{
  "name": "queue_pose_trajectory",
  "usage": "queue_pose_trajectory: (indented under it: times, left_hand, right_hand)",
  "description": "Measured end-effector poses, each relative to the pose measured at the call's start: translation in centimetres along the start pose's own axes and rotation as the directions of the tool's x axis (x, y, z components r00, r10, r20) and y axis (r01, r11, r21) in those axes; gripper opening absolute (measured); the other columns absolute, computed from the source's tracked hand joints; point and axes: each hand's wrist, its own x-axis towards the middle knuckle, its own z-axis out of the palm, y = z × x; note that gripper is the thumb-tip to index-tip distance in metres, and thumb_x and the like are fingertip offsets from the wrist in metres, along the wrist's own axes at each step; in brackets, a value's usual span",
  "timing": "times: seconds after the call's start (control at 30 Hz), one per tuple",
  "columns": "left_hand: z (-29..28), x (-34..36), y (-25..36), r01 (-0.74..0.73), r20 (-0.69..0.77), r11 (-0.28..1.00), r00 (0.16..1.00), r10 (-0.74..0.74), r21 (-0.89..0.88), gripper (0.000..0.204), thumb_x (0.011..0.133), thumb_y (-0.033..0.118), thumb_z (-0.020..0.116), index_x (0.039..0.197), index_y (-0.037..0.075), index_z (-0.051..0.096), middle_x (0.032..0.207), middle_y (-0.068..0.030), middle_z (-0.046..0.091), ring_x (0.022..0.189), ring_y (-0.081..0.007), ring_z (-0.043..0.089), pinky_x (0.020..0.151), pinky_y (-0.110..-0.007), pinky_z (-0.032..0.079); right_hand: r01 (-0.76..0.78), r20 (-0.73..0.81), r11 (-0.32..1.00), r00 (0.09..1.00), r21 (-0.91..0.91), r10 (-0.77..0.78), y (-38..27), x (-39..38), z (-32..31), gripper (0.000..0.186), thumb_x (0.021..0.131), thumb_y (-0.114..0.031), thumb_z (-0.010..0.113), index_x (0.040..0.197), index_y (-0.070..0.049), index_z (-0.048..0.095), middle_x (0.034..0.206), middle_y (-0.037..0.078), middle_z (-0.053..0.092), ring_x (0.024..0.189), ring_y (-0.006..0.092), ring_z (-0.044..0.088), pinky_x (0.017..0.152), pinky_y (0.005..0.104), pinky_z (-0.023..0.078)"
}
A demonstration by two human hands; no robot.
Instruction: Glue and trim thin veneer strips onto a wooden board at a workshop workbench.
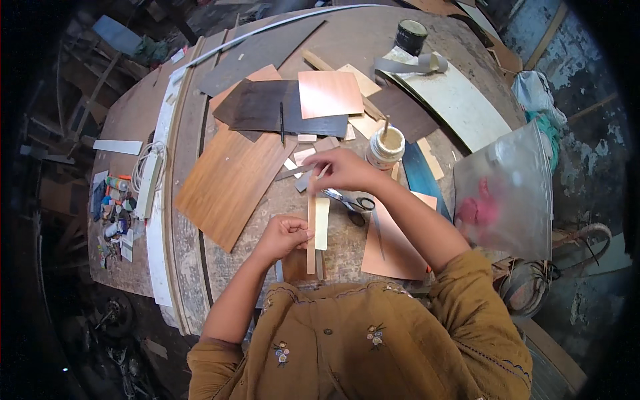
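Note:
My left hand [288, 237] pinches a narrow wooden strip [311, 260] near its lower part, close to my body. At the strip's upper end my right hand [340, 169] has its fingers closed, slightly blurred. A pale cream strip [322, 227] lies just right of the wooden one. Scissors [357, 205] with dark handles rest beside my right forearm. Beyond them stands an open white jar [385, 148] of pale paste, with a stick in it. A thin grey blade-like strip [293, 172] lies left of my right fingers.
Wood-grain sheets [233, 180], dark sheets [267, 103] and peach sheets [330, 93] overlap across the worn table. A black pencil [281, 123] lies on them. Farther back stands a dark can [411, 37]. A translucent plastic bag [503, 193] is at right, and small bottles [119, 183] cluster at left.

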Motion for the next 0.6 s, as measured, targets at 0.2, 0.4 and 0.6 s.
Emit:
queue_pose_trajectory:
  times: [0.2, 0.4, 0.6]
  left_hand:
    - [0.4, 0.9, -0.6, -0.073, -0.193, 0.981, 0.98, 0.038, -0.182, 0.009, 0.084, 0.008, 0.062, 0.085, -0.001, 0.064, 0.069, -0.002, 0.062, 0.059, -0.0056, 0.057, 0.053, -0.019, 0.046]
    - [1.0, 2.0, -0.5, -0.114, -0.272, 0.959, 0.961, 0.041, -0.26, 0.009, 0.085, 0.007, 0.06, 0.086, -0.002, 0.063, 0.071, -0.0042, 0.063, 0.06, -0.0067, 0.059, 0.055, -0.017, 0.048]
    - [1.3, 2.5, -0.7, -0.104, -0.276, 0.964, 0.961, 0.033, -0.246, 0.01, 0.085, 0.009, 0.061, 0.086, 0.0, 0.063, 0.073, -0.0033, 0.063, 0.061, -0.0072, 0.059, 0.057, -0.018, 0.049]
  right_hand:
    - [-0.432, 0.133, 0.786, 0.898, 0.442, 0.419, 0.6, -2.7, 3.0, 0.021, 0.078, -0.021, 0.067, 0.081, -0.001, 0.066, 0.065, 0.001, 0.061, 0.056, 0.0074, 0.056, 0.05, 0.0216, 0.045]
    - [-0.351, -0.07, 0.857, 0.912, 0.377, 0.404, 1.1, -4.3, 6.1, 0.02, 0.072, -0.016, 0.071, 0.084, 0.0, 0.066, 0.061, -0.003, 0.057, 0.053, 0.0032, 0.047, 0.048, 0.0202, 0.039]
    - [-0.335, -0.13, 0.87, 0.906, 0.361, 0.402, 1.4, -4.8, 6.3, 0.02, 0.074, -0.015, 0.07, 0.087, -0.001, 0.066, 0.064, -0.002, 0.059, 0.055, 0.0028, 0.049, 0.05, 0.0194, 0.041]
